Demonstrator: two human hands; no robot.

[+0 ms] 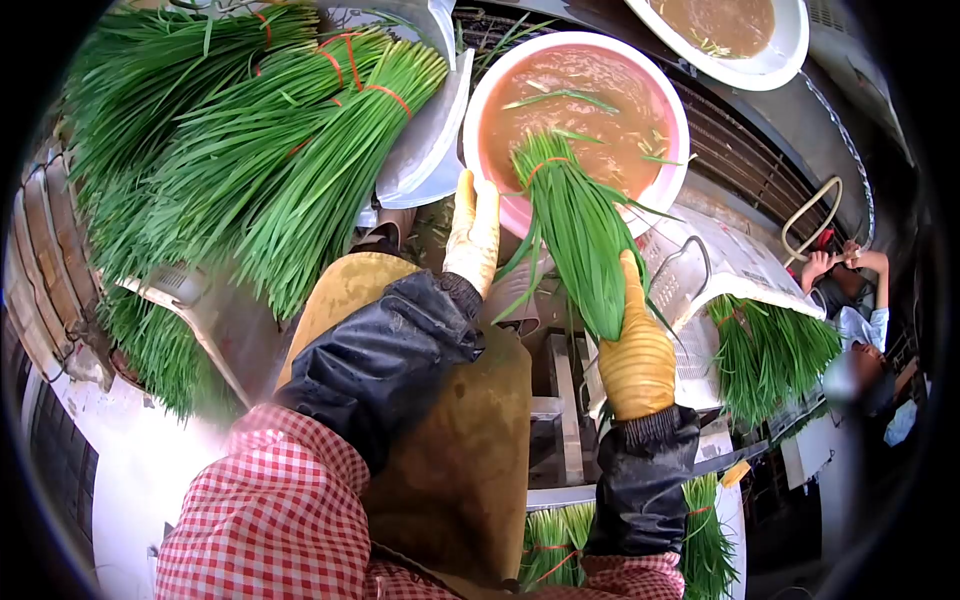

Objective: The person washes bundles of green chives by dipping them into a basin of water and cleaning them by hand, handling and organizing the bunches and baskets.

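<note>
My right hand [638, 350], in a yellow glove, grips the leafy end of a bundle of long green leaves [580, 230]. A red band wraps the bundle near its cut end, which hangs over the rim of a pink basin [676, 120] of murky brown water. Beside the basin's near left edge, my left hand [474, 225], also gloved, has its fingers stretched upward and holds nothing. Loose leaves float on the water.
Banded green bundles [300, 150] are piled at the upper left. A white basin [790, 45] stands at the top right. More bundles [770, 350] lie in a crate at the right. Another person [860, 300] is at the far right. Bundles [560, 545] also lie below.
</note>
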